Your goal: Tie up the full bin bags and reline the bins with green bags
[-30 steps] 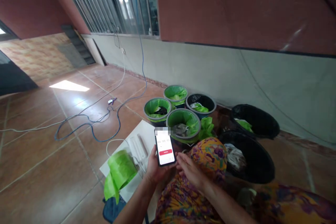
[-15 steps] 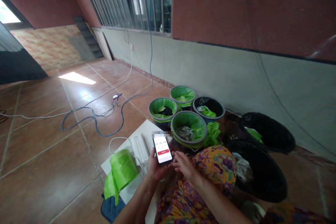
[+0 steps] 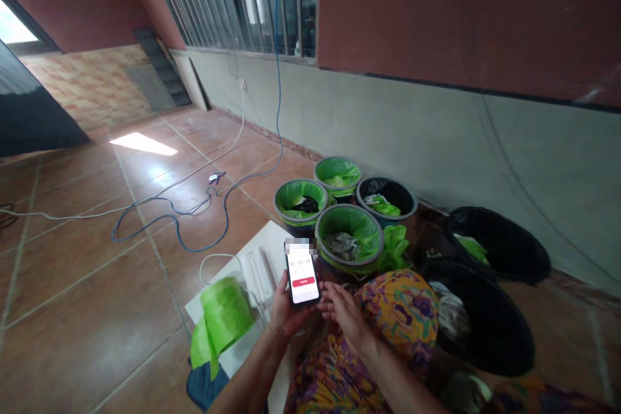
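Observation:
My left hand (image 3: 287, 314) is wrapped round a smartphone (image 3: 303, 278), its lit screen tilted up and showing a timer with a red button. Just right of the phone, my right hand (image 3: 343, 310) has its fingers stretched out and holds nothing; whether a fingertip touches the phone's edge I cannot tell. Left of my left forearm, a roll of bright green plastic bags (image 3: 228, 314) sits on a white board (image 3: 270, 237), its loose end hanging over the edge. Beside the roll lies a long white device (image 3: 259, 275) with a white cord.
Several grey-rimmed bins, among them a front one (image 3: 349, 266), stand ahead with green or black liners. Two black bins (image 3: 485, 317) are at the right. A blue cable (image 3: 226, 220) loops over the tiled floor. Patterned cloth (image 3: 400, 310) covers my lap.
The phone and my left hand have shifted very slightly right in view. My right hand's fingers stay stretched out beside the phone.

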{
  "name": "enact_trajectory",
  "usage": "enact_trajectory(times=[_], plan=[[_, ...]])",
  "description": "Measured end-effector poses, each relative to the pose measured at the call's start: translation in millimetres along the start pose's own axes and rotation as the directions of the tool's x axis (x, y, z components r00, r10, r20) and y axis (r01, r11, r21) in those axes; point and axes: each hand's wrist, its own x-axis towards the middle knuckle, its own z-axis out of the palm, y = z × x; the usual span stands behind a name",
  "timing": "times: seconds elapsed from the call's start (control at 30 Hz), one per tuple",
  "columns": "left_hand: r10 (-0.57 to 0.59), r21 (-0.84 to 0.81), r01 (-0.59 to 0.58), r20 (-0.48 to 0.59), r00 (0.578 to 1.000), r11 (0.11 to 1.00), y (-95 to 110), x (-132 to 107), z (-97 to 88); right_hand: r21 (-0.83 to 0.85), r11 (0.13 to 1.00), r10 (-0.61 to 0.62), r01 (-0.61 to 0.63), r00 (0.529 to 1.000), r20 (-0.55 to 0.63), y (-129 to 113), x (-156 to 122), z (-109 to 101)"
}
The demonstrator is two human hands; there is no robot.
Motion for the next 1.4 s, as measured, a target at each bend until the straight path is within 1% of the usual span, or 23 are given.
enact_trajectory(times=[0.1,0.37,0.57,0.77,1.0,1.17,1.4], plan=[[0.002,-0.013,-0.002,-0.004,1.0,1.0,-0.4,-0.3,1.2,0.018,1.0,0.002,-0.002,1.0,-0.002,-1.1,-0.6,0.4],[0.013,0.005,-0.013,-0.017,1.0,1.0,0.2,-1.0,1.3,-0.007,1.0,-0.029,0.029,0.999,0.017,4.1,5.0,1.1],[0.006,0.028,-0.006,0.014,1.0,1.0,0.6,-2.8,4.9,-0.006,1.0,-0.01,0.01,1.0,0.009,0.6,3.0,1.9],[0.028,0.011,-0.028,-0.047,0.999,1.0,-1.5,-2.7,2.6,-0.032,0.999,-0.017,0.018,1.0,0.011,0.0,1.4,2.2],[0.059,-0.009,-0.06,-0.051,0.997,0.998,-4.3,-0.8,-2.2,-0.058,0.998,0.001,0.001,1.0,0.03,1.4,4.3,2.6],[0.055,-0.02,-0.057,-0.089,0.995,0.998,-4.4,0.6,-1.7,-0.07,0.998,0.009,-0.007,1.0,0.019,0.6,5.7,3.7],[0.075,-0.069,-0.085,-0.133,0.988,0.994,-5.0,3.6,-2.2,-0.105,0.995,0.006,-0.004,1.0,0.019,2.8,9.0,4.2]])
